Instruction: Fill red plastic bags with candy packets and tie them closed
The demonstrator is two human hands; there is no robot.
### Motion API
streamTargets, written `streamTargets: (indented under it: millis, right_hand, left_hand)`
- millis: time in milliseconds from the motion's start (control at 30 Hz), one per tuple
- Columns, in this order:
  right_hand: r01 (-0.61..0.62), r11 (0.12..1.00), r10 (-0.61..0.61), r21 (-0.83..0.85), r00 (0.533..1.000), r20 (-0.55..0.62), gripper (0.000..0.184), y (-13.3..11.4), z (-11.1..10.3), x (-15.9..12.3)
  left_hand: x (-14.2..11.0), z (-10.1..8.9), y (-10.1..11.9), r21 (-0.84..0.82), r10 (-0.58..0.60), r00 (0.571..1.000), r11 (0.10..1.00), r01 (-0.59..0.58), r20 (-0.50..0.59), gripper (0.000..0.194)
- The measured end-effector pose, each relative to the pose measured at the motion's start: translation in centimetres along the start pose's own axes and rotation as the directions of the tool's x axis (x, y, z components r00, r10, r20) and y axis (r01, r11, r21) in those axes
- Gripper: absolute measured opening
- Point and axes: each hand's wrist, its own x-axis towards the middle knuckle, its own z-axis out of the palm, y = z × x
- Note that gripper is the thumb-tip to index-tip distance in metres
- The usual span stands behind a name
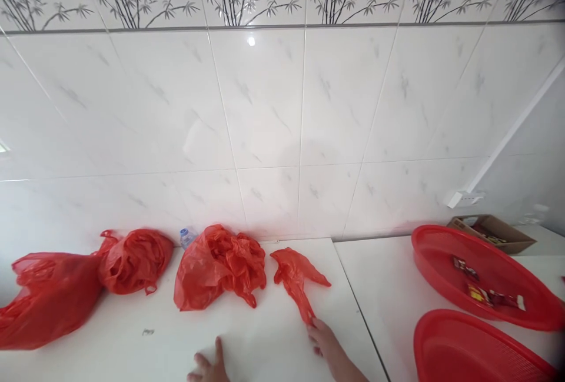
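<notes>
My right hand (324,339) pinches the lower end of a thin red plastic bag (295,276), which lies limp and flat on the white table. At the bottom edge my left hand (209,367) rests over the tabletop with its fingers spread and nothing in them; part of it is cut off by the frame. A larger crumpled red plastic bag (220,267) sits just beyond the left hand, and whatever is inside it cannot be made out.
Farther left are a bunched red bag (135,261) and a bulging red bag (53,299). A clear bottle with a blue cap (186,237) stands by the wall. To the right are a red basin (441,276) holding several small packets, a red basket (463,346) and a cardboard box (516,243).
</notes>
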Motion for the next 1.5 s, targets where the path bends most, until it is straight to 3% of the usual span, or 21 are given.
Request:
streamTargets:
  millis: [67,133,200,300,400,533,700,933,1067,1167,1300,1367,1500]
  right_hand:
    - [-0.019,1.000,0.020,-0.015,0.998,0.064,0.051,1.5,0.2,-2.0]
    - [-0.007,0.999,0.012,-0.041,0.992,0.122,0.049,2.0,0.4,-4.0]
    - [0.039,0.996,-0.024,-0.079,0.983,0.181,0.050,1.5,0.8,-5.9]
    - [0.173,0.967,-0.118,-0.187,0.955,0.274,0.051,0.2,1.3,-8.3]
    - [0.365,0.864,-0.244,-0.345,0.905,0.347,0.035,-0.2,1.7,-10.4]
    - [0.391,0.786,-0.224,-0.479,0.902,0.370,0.006,0.9,1.6,-12.3]
    - [0.373,0.760,-0.168,-0.533,0.904,0.392,0.006,1.4,0.2,-14.2]
    - [0.347,0.534,-0.238,-0.771,0.937,0.256,0.030,-0.2,-2.3,-15.9]
    - [0.271,0.480,-0.307,-0.834,0.943,0.130,0.046,-0.4,-4.5,-15.5]
    - [0.211,0.431,-0.345,-0.877,0.937,0.056,0.044,-0.6,-5.9,-14.7]
    - [0.186,0.421,-0.363,-0.888,0.931,0.023,0.031,-1.8,-6.7,-14.0]
    - [0.265,0.459,-0.418,-0.848,0.907,0.057,0.019,-2.8,-6.2,-14.2]
    - [0.479,0.605,-0.487,-0.636,0.855,0.180,0.021,-5.0,-2.6,-15.8]
  left_hand:
    - [-0.9,-1.1,1.0,-0.034,-0.007,1.000,0.999,0.008,0.027,0.105]
    - [-2.5,-1.9,3.1,-0.208,0.225,0.974,0.955,-0.212,0.040,0.073]
    - [-4.7,-2.1,5.7,-0.430,0.437,0.898,0.821,-0.375,0.050,0.059]
    - [-8.0,-1.8,9.3,-0.630,0.528,0.831,0.708,-0.317,0.175,0.069]
    - [-9.5,-1.7,10.7,-0.665,0.498,0.836,0.708,-0.238,0.231,0.057]
    - [-8.5,-2.5,9.1,-0.649,0.413,0.887,0.736,-0.190,0.209,0.034]
    - [-6.6,-4.3,5.9,-0.667,0.290,0.944,0.736,-0.115,0.157,0.031]
    - [-4.7,-7.6,2.9,-0.763,0.098,0.995,0.641,-0.083,-0.026,0.037]
    - [-4.3,-9.4,2.4,-0.798,0.025,0.996,0.597,-0.082,-0.084,0.040]
    - [-5.0,-10.3,3.1,-0.825,0.046,0.995,0.556,-0.100,-0.089,0.043]
    - [-6.8,-11.1,4.5,-0.849,0.199,0.977,0.500,-0.170,-0.079,0.038]
    - [-7.9,-11.3,5.2,-0.852,0.283,0.957,0.485,-0.196,-0.060,0.028]
    - [-9.7,-11.3,6.6,-0.845,0.371,0.929,0.495,-0.204,-0.007,0.015]
